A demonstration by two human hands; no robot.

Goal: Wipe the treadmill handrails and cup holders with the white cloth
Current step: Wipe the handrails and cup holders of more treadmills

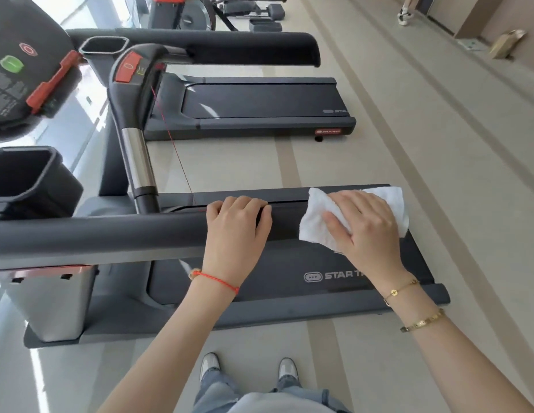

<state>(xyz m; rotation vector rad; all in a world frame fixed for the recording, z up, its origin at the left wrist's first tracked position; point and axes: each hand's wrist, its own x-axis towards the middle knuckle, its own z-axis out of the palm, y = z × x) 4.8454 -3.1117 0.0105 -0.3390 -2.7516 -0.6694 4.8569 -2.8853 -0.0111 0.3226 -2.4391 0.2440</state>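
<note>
Centre frame: left hand curled over handrail; right hand fingers clamping white cloth around rail end; cup holder at left.

Both bare arms reach forward from the bottom of the frame. The left hand curls its fingers over the handrail; the right hand lies palm-down, fingers wrapped round the cloth.

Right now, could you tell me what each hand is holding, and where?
The left hand grips the near handrail towards its end; the right hand holds the white cloth against that end.
</note>
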